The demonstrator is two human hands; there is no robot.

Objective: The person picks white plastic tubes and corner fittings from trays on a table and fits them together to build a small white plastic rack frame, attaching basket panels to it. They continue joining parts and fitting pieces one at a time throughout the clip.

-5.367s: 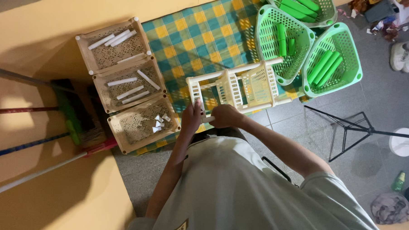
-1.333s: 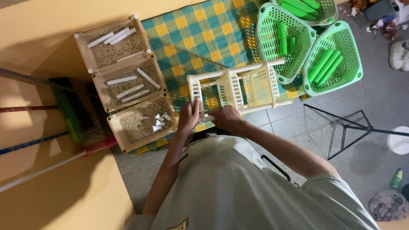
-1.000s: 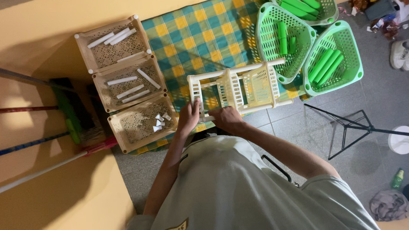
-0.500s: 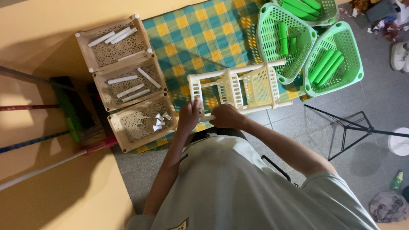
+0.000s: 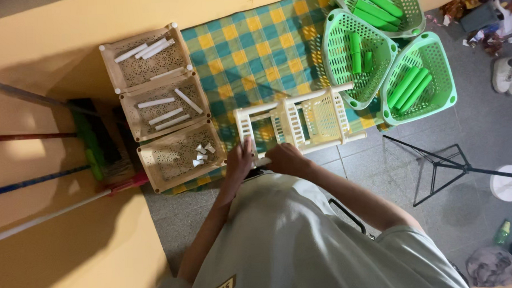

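Note:
A cream plastic tiered rack point(image 5: 317, 116) lies on its side on a blue and yellow checked cloth point(image 5: 258, 53). My left hand point(image 5: 240, 159) grips the rack's near left end, close to its bottom tier. My right hand point(image 5: 286, 158) is closed on a cream post along the rack's near edge. Three cream basket trays point(image 5: 155, 105) stand in a column to the left. The upper two hold loose white tubes point(image 5: 164, 110), and the lowest holds small white connectors point(image 5: 201, 154).
Three green baskets point(image 5: 418, 76) with green tubes sit at the upper right. Broom and mop handles point(image 5: 47, 185) lie against the yellow wall on the left. A black metal stand point(image 5: 444, 166), a white round object point(image 5: 510, 183) and shoes point(image 5: 509, 75) are on the grey tiled floor.
My left hand has shifted slightly along the rack's left end and my right hand stays on the near post. The rack has barely moved.

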